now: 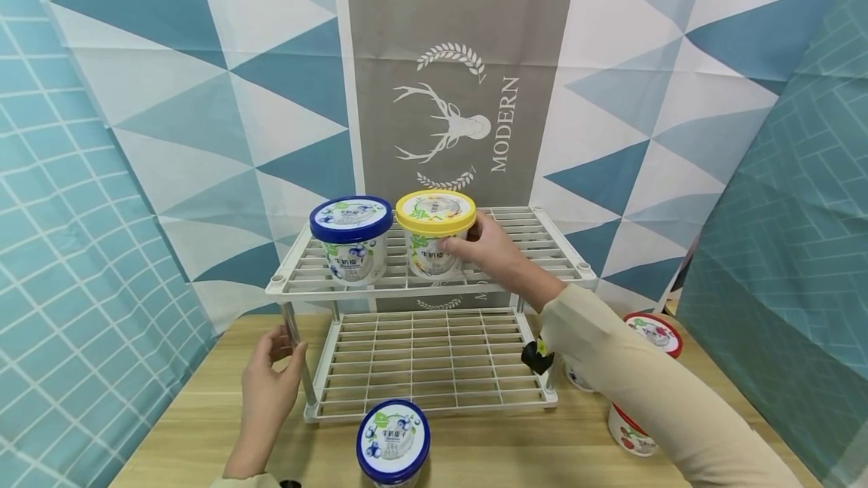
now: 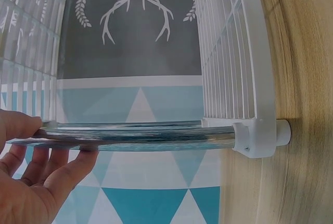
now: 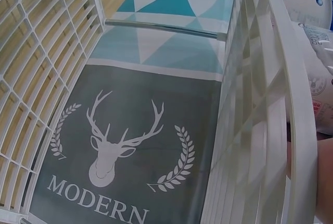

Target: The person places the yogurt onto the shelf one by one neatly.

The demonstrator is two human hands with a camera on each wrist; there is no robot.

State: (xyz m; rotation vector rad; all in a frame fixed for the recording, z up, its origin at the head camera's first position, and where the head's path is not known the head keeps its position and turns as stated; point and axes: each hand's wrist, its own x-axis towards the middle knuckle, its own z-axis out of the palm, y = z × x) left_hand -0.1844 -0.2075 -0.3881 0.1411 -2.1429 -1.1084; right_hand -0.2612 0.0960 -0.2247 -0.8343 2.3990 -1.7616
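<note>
Left hand point(image 1: 267, 382): pinches one metal post point(image 2: 166, 143); the left wrist view shows its fingertips, partly concealed in the head view. Right hand point(image 1: 495, 254): grips one yellow-lidded tub point(image 1: 426, 256) at the upper shelf point(image 1: 407, 294); only the head view shows this grip. Blue-lidded tubs point(image 1: 353, 262): two, left of right hand. Red lids point(image 1: 654, 332): two, lower right.

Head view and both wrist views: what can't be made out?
Red tubs: head view, partly hidden by the right sleeve.
Front blue tub: head view, lower part cut off by the bottom edge.
Right grip: head view, partly hidden by the yellow tub.
Left grip: left wrist view, cut off by the left edge.
</note>
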